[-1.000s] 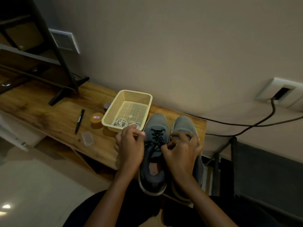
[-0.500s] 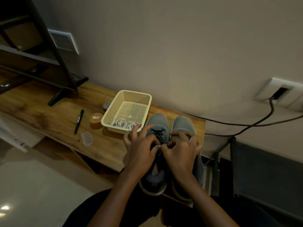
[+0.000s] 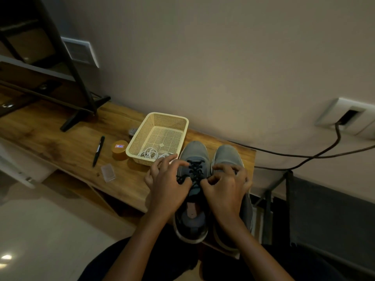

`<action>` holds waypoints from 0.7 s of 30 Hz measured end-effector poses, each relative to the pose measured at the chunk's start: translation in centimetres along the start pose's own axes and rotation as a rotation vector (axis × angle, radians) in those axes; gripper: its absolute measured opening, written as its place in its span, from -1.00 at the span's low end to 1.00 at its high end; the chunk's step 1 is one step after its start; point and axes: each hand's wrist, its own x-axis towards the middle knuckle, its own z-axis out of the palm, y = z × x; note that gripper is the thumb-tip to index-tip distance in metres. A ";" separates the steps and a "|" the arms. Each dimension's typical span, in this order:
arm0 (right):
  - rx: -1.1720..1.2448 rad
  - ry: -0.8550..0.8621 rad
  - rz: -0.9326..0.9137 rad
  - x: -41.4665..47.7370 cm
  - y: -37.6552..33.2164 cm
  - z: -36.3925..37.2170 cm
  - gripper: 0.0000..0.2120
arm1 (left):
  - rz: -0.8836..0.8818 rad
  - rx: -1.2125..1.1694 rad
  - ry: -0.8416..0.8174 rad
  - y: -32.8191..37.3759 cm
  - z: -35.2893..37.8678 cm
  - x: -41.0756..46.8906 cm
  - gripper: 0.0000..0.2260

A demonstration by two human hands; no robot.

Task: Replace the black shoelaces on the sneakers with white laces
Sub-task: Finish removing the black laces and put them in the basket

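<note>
Two grey sneakers (image 3: 194,153) stand on the right end of the wooden table (image 3: 60,147), with a basket (image 3: 162,120) just to their left. The left hand (image 3: 168,187) pinches the left sneaker's black lace (image 3: 194,169). The right hand (image 3: 227,189) curls beside it, and whether it grips cannot be told. White laces (image 3: 150,153) lie in the basket.

Two sneakers (image 3: 194,152) side by side at table (image 3: 60,142) right end; basket (image 3: 168,115) just left, coiled laces (image 3: 150,154) inside; pen (image 3: 98,151) further left.

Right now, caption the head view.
Left hand and right hand pinch black laces on a grey sneaker; white laces lie in a cream mesh basket.
</note>
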 end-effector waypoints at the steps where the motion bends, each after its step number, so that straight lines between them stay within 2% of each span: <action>1: 0.000 -0.001 -0.002 0.0 0.0 0.0 -0.84 | 0.055 0.077 -0.029 0.0 0.3 -0.1 -0.81; 4: -0.001 -0.012 0.007 0.0 0.0 -0.1 -0.84 | 0.106 0.199 -0.053 0.2 1.1 -0.1 -0.86; 7: -0.010 -0.015 0.012 0.0 0.0 -0.2 -0.83 | 0.144 0.132 0.011 0.3 1.5 -0.2 -0.93; 10: -0.027 -0.017 0.008 0.0 -0.1 -0.1 -0.83 | 0.143 0.045 0.001 0.3 1.5 -0.1 -0.88; 15: -0.022 -0.036 0.030 0.0 0.0 -0.1 -0.85 | -0.071 -0.209 0.009 0.1 0.9 0.4 -0.79; 18: 0.009 -0.043 0.056 0.1 0.2 -0.4 -0.84 | -0.233 -0.477 0.108 -1.0 -0.3 1.2 -0.89; 21: 0.076 -0.056 0.073 0.1 0.1 -0.8 -0.83 | -0.297 -0.444 0.136 -2.3 -1.2 1.5 -0.94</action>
